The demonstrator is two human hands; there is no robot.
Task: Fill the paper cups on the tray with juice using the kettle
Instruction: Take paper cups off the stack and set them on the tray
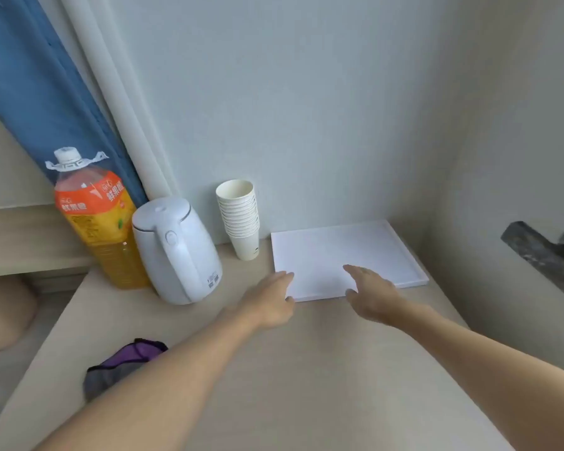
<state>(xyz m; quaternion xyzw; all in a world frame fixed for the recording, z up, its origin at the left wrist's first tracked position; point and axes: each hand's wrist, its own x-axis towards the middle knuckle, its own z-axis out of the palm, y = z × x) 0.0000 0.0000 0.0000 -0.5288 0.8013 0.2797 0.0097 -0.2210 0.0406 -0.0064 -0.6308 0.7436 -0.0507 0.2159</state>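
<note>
My left grip [271, 301] and right grip [368, 294] hold nothing, fingers straight, at the near edge of the white tray [404, 255] on the desk [306, 369]. I see the paper cups [241, 219] stacked just left of it, beside the kettle [176, 252] and juice bottle [98, 222].

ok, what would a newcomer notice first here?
The bright orange juice bottle stands at the table's far left, with the white kettle beside it and a stack of paper cups by the wall. Both open hands, left hand and right hand, reach to the near edge of the white tray, which holds no cups.
</note>
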